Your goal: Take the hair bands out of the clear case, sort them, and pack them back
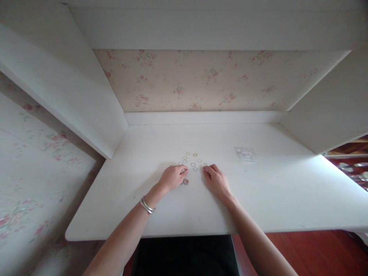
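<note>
Several thin rings lie scattered on the white desk, among them a thicker gold-coloured ring, a silvery ring and a thin yellowish ring. My left hand, with silver bangles on its wrist, is at the left edge of this group. Its thumb and fingertips are closed together; whatever they may hold is too small to make out. A darker ring or small stack of rings lies just below those fingers. To the right of the rings, my right hand rests with curled fingers, their contents hidden.
A small clear plastic bag lies at the right on the desk. White side panels and an overhead shelf enclose the desk, with floral wallpaper behind. Below the front edge are a black surface and reddish floor.
</note>
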Motion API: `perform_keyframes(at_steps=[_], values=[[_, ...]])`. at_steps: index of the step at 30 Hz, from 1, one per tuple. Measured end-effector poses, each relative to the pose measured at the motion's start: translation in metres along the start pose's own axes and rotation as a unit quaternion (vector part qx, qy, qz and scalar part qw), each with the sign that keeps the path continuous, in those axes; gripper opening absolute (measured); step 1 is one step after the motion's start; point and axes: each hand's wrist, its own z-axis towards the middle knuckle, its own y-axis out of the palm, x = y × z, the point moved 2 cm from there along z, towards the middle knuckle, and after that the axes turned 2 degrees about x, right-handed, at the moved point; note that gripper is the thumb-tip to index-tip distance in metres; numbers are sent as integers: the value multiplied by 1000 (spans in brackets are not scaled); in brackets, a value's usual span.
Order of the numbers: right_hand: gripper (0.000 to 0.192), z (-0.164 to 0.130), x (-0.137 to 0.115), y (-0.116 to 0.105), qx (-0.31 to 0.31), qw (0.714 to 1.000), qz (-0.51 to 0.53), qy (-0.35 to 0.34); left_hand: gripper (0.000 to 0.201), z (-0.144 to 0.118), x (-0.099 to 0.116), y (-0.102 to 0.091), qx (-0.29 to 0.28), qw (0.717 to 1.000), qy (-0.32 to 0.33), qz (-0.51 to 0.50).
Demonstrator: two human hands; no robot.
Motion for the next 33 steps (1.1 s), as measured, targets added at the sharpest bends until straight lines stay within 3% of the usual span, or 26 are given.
perform_keyframes(at_steps=[4, 10, 18, 28, 33], values=[[31, -2, -3, -2, 0, 999, -36, -18, 27, 27, 17, 15, -34, 997, 14, 69], [32, -1, -2, -5, -8, 999, -48, -8, 26, 44, 16, 26, -59, 993, 20, 103], [33, -2, 1, -7, -6, 1000, -3, 1, 25, 42, 10, 20, -30, 997, 30, 63], [30, -3, 2, -6, 2, 1000, 14, 4, 19, 44, 14, 21, -58, 994, 36, 84], [30, -2, 4, -3, -7, 1000, 6, 2, 22, 25, 7, 6, -7, 998, 28, 58]])
